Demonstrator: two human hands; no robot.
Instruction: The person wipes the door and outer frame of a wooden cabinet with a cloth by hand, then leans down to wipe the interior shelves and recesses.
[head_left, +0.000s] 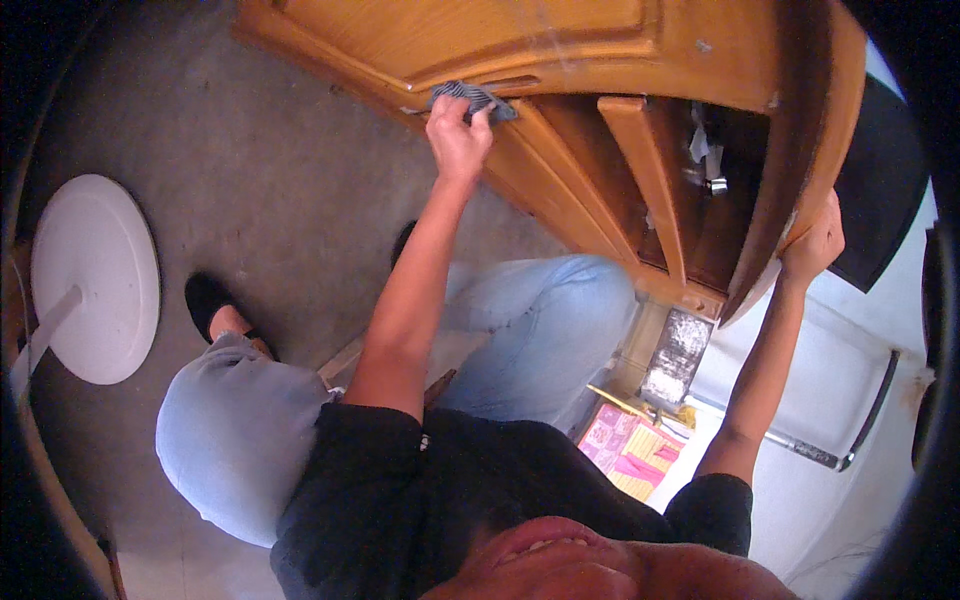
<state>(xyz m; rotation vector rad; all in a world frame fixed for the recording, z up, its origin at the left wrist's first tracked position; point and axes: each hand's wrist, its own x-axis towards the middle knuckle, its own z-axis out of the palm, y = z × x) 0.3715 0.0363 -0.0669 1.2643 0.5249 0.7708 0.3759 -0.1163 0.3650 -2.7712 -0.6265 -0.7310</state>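
Observation:
My left hand (459, 142) pinches a bunched grey striped cloth (471, 99) against the edge of a varnished wooden cabinet (570, 56), beside a raised panel moulding. Over at the right, my right hand (816, 238) grips the curved outer edge of the same cabinet, its fingertips partly hidden behind the wood. Between the hands, a dark opening in the cabinet shows slanting wooden rails (645, 176) and a small shiny metal piece (717, 185) inside.
A round white pedestal base (97, 277) stands on the grey floor at left. Near my knee are a worn metal-like plate (676, 356) and a pink and yellow printed item (630, 454). A dark bar (874, 409) and a black panel (881, 187) are at right.

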